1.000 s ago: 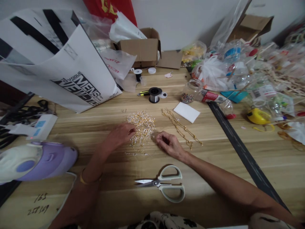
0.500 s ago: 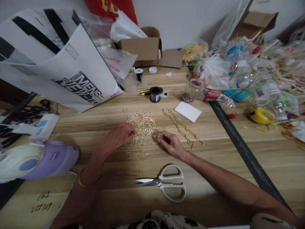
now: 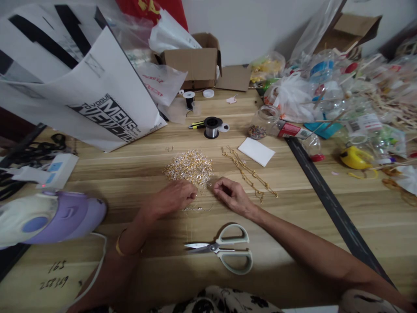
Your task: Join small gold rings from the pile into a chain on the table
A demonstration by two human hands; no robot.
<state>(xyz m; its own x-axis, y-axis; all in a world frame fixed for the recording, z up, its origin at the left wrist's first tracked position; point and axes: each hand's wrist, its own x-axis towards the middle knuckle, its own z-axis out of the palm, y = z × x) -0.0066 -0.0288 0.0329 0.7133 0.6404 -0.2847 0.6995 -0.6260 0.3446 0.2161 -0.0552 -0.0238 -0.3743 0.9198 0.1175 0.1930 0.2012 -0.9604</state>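
Head view, listed from the middle outward as I stand by. Item: one heap of small gold and clear pieces (image 3: 190, 164), loose on the tabletop, roundish, slightly wider from side to side. It lies just beyond both hands. Left hand (image 3: 177, 198): nearer of the two, across the heap's near edge, fingers curled; whether they grip a piece, I cannot tell. Right hand (image 3: 233, 198): just beside the heap's near right edge, thumb and forefinger drawn together; any piece between them is too small to make out. The hands stand apart.

Item: one short silvery chain (image 3: 199, 209), lying crosswise on the near side of the heap. Item: gold chains (image 3: 249, 172), slanting away to the far left, right of the heap. Item: scissors (image 3: 213, 248), nearer the person, blades pointing left.

Surface: wood-grain table (image 3: 143, 161); wire spool (image 3: 211, 128) and glass jar (image 3: 266, 118) behind.

Room: large white bag (image 3: 100, 95) at left, cardboard box (image 3: 192, 67) behind, clear bottles (image 3: 330, 93) at right, pale wall (image 3: 241, 34).
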